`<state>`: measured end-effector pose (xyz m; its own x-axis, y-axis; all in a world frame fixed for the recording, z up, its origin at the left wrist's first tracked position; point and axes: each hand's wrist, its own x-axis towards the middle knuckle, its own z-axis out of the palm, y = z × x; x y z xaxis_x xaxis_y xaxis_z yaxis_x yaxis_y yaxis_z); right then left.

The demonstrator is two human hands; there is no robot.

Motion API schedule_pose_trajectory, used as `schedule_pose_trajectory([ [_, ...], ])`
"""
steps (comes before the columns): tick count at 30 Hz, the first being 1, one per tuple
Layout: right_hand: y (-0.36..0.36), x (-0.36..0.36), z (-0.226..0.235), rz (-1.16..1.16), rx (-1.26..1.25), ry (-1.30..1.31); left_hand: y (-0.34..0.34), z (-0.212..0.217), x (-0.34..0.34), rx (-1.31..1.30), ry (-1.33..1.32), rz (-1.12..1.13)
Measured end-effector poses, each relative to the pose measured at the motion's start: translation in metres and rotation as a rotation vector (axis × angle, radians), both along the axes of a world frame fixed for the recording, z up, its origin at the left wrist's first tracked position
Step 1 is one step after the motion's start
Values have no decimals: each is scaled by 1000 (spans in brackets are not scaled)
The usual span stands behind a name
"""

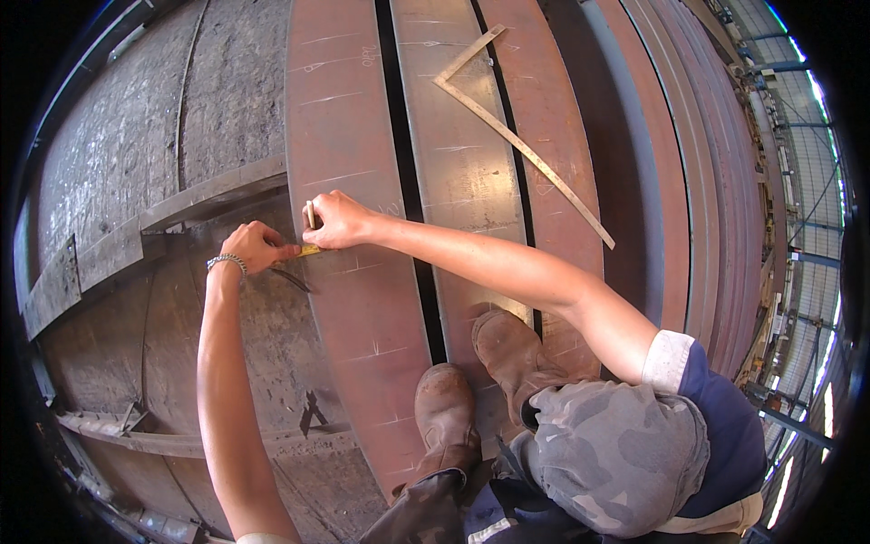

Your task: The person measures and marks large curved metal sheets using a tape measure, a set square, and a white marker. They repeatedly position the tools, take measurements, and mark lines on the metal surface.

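My left hand (254,247) is closed on a tape measure, whose short yellow blade (311,248) shows at the edge of a reddish-brown steel beam (349,118). A dark curved strip (292,279) hangs just below that hand. Close beside it, my right hand (339,220) rests over the same edge, its fingers closed round a pale, thin marking stick (311,214) that stands upright. White scribed lines cross the beam's face at intervals. The tape's case is hidden.
More steel beams run alongside, with a shiny middle one (458,154) and dark gaps between. An L-shaped square (526,150) lies across two of them. My brown boots (446,412) stand on the beams. To the left, lower down, are dark plates (227,91); stacked beams (698,181) lie right.
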<state>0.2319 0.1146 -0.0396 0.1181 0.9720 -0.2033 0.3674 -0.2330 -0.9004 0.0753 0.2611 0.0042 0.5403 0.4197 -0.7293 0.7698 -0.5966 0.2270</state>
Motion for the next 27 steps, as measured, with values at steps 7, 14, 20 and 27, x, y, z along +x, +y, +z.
schedule_pose_trajectory([
  [7,-1,-7,-1,-43,46,-82,1,1,1,15,20,-35],
  [14,3,-30,-1,-237,322,-368,0,0,0,25,-14,-26],
  [20,-6,9,28,-414,431,-168,-3,2,-1,45,-33,-22],
  [27,-70,54,59,-558,187,-8,-7,6,-4,103,-93,-47],
])
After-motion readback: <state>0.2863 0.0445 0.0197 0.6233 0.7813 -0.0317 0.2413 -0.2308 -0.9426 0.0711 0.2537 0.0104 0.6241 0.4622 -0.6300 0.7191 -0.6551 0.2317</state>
